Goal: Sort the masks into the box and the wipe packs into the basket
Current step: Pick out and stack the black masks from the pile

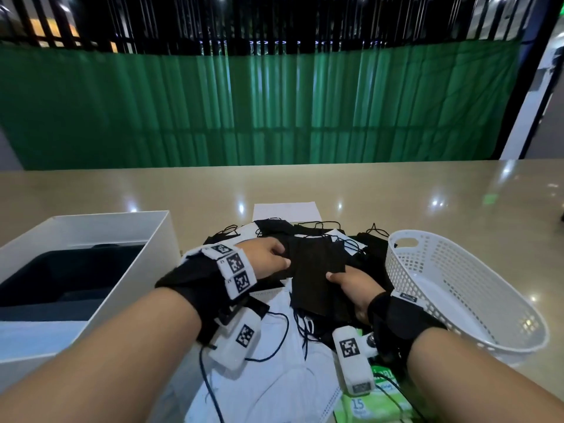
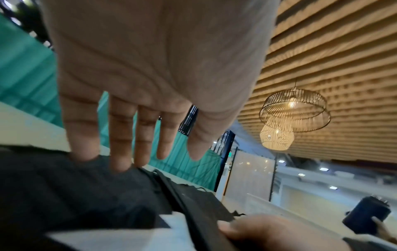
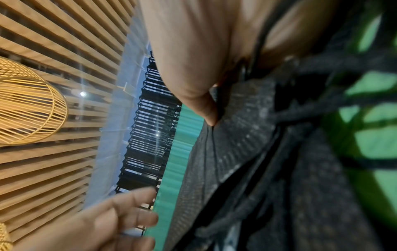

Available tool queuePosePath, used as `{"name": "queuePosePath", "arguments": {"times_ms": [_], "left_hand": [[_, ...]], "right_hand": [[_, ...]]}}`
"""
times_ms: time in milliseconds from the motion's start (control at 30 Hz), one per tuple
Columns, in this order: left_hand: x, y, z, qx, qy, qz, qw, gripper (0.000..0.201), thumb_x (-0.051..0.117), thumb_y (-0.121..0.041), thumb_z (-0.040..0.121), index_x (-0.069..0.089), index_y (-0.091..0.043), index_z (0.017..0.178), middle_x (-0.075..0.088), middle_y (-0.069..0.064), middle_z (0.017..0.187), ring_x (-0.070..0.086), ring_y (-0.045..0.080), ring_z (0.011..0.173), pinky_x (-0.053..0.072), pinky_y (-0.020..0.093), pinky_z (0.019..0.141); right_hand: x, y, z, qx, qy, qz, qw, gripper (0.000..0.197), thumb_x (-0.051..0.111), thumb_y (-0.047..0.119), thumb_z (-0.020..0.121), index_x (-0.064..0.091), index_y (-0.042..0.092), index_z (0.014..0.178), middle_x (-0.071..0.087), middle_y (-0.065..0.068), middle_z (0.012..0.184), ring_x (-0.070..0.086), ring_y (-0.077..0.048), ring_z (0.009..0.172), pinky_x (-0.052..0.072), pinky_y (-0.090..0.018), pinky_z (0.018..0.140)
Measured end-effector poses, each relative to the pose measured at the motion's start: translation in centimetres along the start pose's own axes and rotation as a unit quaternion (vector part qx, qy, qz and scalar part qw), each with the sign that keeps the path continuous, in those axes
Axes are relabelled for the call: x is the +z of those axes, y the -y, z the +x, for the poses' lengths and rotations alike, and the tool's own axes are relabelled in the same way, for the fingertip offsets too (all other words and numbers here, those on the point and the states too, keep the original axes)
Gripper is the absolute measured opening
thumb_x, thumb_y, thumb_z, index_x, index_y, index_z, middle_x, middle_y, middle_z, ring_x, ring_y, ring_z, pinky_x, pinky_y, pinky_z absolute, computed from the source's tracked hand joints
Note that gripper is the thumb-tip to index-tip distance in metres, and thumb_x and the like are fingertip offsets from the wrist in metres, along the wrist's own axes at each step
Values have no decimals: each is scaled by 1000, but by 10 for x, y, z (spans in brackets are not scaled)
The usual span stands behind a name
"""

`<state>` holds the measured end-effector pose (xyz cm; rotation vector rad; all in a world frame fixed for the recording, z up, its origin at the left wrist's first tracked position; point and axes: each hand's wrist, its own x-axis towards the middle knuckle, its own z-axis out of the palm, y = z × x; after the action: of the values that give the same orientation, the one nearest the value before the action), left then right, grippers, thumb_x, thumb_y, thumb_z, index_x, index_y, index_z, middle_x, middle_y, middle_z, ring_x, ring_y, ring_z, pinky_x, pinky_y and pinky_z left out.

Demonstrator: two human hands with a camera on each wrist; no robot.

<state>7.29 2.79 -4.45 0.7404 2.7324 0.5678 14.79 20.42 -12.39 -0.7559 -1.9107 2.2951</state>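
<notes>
A heap of black masks (image 1: 314, 264) and white masks (image 1: 290, 377) lies on the table between the white box (image 1: 146, 239) and the white basket (image 1: 457, 270). My left hand (image 1: 268, 257) rests on the top black mask (image 2: 64, 195) with straight fingers (image 2: 120, 152). My right hand (image 1: 345, 282) pinches the near edge of that black mask (image 3: 236, 144), thumb (image 3: 206, 108) on top. Green wipe packs (image 1: 366, 404) lie at the front of the heap, partly under masks and my right wrist. The box holds dark masks; nothing shows in the basket.
A white sheet of paper (image 1: 285, 210) lies behind the heap. The beige table (image 1: 396, 193) runs back to a green curtain (image 1: 274, 111). Loose ear loops (image 1: 274, 340) trail over the white masks. At the far right another person's hand holds a dark bottle (image 2: 365, 215).
</notes>
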Motion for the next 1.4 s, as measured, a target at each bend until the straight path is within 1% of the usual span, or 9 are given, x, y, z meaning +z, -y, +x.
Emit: {"name": "queuePosePath", "arguments": {"times_ms": [167, 300, 567, 733, 833, 967, 1067, 1200, 1400], "left_hand": [[-28, 23, -32, -40, 107, 208, 971, 43, 44, -7, 89, 56, -29, 124, 54, -6, 131, 54, 13, 117, 36, 14, 86], [-29, 38, -38, -44, 204, 249, 946, 46, 52, -7, 85, 53, -30, 125, 51, -6, 132, 56, 14, 107, 43, 20, 86], [-20, 42, -25, -17, 157, 383, 910, 40, 68, -32, 83, 55, -24, 120, 51, 1, 127, 48, 21, 121, 38, 26, 89], [-49, 41, -22, -1, 16, 212, 977, 24, 67, -28, 82, 46, -23, 72, 51, -5, 77, 50, 13, 73, 36, 22, 64], [-64, 32, -11, 24, -39, -6, 999, 22, 63, -24, 87, 46, -21, 74, 57, 1, 79, 55, 19, 76, 44, 28, 71], [-56, 5, -2, 34, -37, -318, 947, 17, 51, -5, 94, 50, -18, 104, 58, 22, 112, 59, 39, 104, 46, 55, 95], [-30, -14, 6, 46, -40, -422, 905, 35, 45, 6, 93, 44, -10, 124, 56, 22, 113, 58, 35, 101, 47, 52, 95], [15, -21, 17, 28, 2, -442, 897, 49, 45, 10, 90, 43, -11, 134, 57, 14, 113, 58, 30, 102, 49, 48, 96], [52, -16, 39, -57, 6, -247, 967, 56, 53, -8, 93, 32, -17, 144, 52, 16, 132, 53, 30, 118, 45, 30, 95]], "right_hand": [[-1, -3, 4, -5, -3, -1, 1000, 24, 47, 5, 96, 60, 6, 117, 66, -19, 113, 63, -34, 104, 51, -44, 92], [-1, -1, 2, -7, -3, -7, 1000, 22, 47, 5, 95, 60, 7, 113, 66, -19, 112, 63, -35, 103, 50, -45, 93], [2, 1, -4, -1, -9, -16, 1000, 26, 47, 6, 96, 59, 5, 119, 65, -19, 114, 62, -35, 105, 50, -44, 92], [2, 4, -6, 9, -11, -16, 1000, 23, 47, 5, 96, 59, 6, 115, 66, -18, 111, 63, -33, 101, 52, -41, 85], [1, 4, -6, 10, -9, -27, 1000, 21, 45, 10, 98, 59, 8, 114, 67, -16, 107, 64, -30, 97, 53, -36, 77], [2, 7, -6, 8, -30, -45, 998, 35, 49, 36, 97, 63, 7, 111, 69, -13, 105, 66, -29, 98, 53, -40, 87], [-2, 4, 0, 15, -73, -36, 997, 71, 47, 73, 77, 67, 9, 101, 72, -10, 98, 68, -30, 95, 53, -46, 91], [-25, -17, 42, 7, -90, -56, 994, 122, 21, 103, 40, 71, 9, 98, 71, -13, 101, 66, -34, 96, 50, -47, 94], [-17, -7, 22, 2, -77, -68, 995, 108, 32, 96, 59, 67, 7, 108, 69, -11, 109, 63, -30, 105, 45, -44, 102]]}}
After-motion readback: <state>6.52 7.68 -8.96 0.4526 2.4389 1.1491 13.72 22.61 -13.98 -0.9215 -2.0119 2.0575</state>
